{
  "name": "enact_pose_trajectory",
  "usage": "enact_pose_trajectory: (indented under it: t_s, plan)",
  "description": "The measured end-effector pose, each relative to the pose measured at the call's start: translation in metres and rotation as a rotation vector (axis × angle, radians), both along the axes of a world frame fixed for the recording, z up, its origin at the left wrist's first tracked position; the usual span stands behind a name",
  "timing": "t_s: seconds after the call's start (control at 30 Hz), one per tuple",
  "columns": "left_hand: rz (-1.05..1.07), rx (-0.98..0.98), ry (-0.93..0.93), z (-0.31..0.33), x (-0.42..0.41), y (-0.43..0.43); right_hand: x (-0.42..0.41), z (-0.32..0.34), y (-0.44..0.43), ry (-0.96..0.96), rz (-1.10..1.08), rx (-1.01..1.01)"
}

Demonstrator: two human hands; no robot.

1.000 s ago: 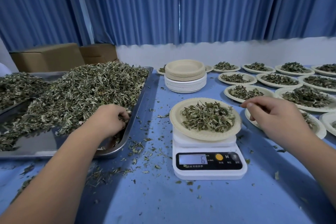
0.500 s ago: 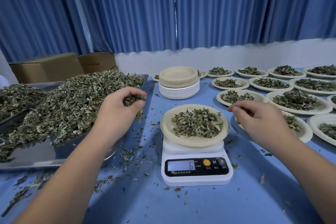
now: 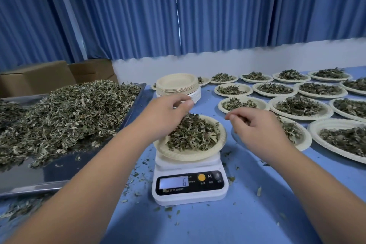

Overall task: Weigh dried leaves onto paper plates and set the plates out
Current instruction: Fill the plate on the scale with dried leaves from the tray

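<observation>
A paper plate (image 3: 215, 151) heaped with dried leaves (image 3: 194, 134) sits on a white digital scale (image 3: 190, 186) whose display reads 6. My left hand (image 3: 166, 113) hovers over the plate's back left edge with its fingers curled round a clump of leaves that touches the heap. My right hand (image 3: 255, 125) hangs just right of the plate, fingers loosely curled, nothing visible in it. A metal tray (image 3: 49, 174) on the left holds a big mound of loose leaves (image 3: 69, 109).
A stack of empty paper plates (image 3: 176, 83) stands behind the scale. Several filled plates (image 3: 301, 107) lie in rows across the right of the blue table. Cardboard boxes (image 3: 39, 77) sit behind the tray. Leaf crumbs are scattered around the scale.
My left hand lifted a clump of leaves out of the tray and carried it right to the plate on the scale. The right hand stayed beside the plate.
</observation>
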State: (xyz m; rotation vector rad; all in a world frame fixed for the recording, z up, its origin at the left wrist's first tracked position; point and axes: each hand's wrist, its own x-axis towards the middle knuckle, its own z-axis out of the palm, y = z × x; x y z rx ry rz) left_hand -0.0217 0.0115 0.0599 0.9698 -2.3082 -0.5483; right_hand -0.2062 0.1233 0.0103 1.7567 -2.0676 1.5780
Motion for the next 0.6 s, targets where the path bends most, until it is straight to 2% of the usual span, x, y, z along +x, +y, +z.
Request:
enact_pose_trajectory:
  t_s: [0.17,0.3,0.43,0.6]
  plan:
    - [0.087,-0.052,0.126,-0.011,0.020,-0.006,-0.001,-0.001,0.001,0.000,0.008,0.020]
    - [0.246,-0.045,0.286,-0.032,0.042,-0.013,-0.001,-0.003,0.000,-0.010,0.012,0.020]
    - [0.330,-0.008,0.242,-0.049,0.051,-0.021,-0.005,-0.004,-0.002,-0.035,-0.022,0.015]
    - [0.310,0.014,0.213,-0.058,0.057,-0.024,-0.007,-0.010,-0.007,-0.107,-0.074,0.078]
